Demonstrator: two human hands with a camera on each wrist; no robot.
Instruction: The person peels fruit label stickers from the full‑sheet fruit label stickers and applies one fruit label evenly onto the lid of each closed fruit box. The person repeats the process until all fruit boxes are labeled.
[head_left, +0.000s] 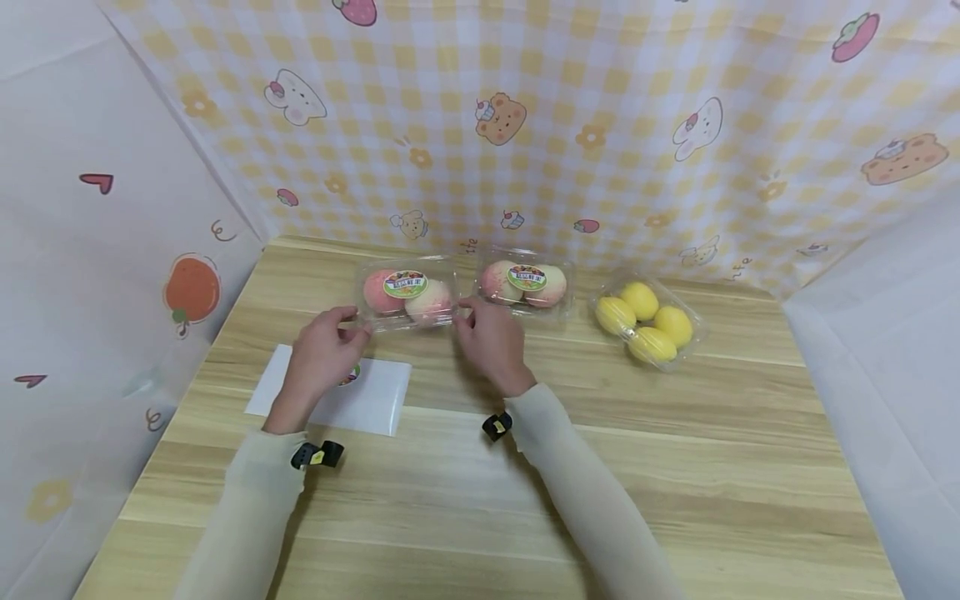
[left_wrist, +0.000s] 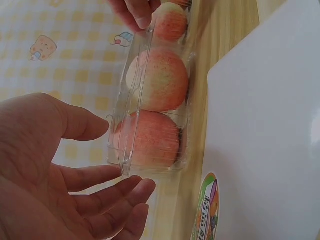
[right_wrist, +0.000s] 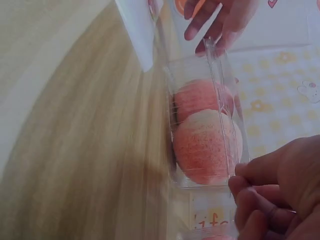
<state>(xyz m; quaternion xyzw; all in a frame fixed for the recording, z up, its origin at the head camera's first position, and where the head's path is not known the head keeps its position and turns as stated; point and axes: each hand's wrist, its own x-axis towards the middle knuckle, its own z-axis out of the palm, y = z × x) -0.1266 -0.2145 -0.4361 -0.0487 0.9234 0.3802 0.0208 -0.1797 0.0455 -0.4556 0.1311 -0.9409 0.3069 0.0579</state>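
Two pink peaches sit inside a closed clear plastic fruit box with an oval label on its lid. At the box's left corner is my left hand, its thumb and fingers apart and fingertips at the rim. My right hand pinches the rim at the box's right end between thumb and index finger, seen closely in the right wrist view. Under the left hand lies a white sheet bearing a similar oval label, partly hidden by the hand in the head view.
Just right stands a second clear box of two peaches, also labelled. Farther right is a clear box with several yellow lemon-like fruits and no visible label. A checked curtain hangs behind the wooden table.
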